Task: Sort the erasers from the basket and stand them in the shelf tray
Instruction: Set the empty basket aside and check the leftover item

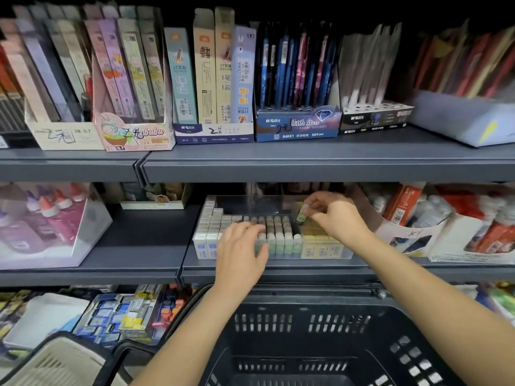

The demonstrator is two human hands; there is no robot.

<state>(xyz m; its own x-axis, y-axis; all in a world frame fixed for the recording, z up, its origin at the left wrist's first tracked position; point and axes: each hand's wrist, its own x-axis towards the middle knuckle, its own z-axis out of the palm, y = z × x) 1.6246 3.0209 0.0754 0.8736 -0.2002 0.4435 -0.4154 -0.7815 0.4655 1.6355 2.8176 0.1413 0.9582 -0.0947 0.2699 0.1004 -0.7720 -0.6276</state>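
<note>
Big dark shopping basket (362, 344) low in front, looking empty from here. Above it, on the middle shelf (156, 240), the clear shelf tray (348, 253), already packed with rows of standing erasers (276, 232). Left hand (239, 254) spread flat and open over the front rows, gripping nothing, probably steadying them. Right hand (334, 215) pinching one green-sleeved eraser (301, 215) just above the tray, long axis near upright, slightly tilted. Open slot apparently straight below, at the back of the green column, so right hand nearer, short drop down.
</note>
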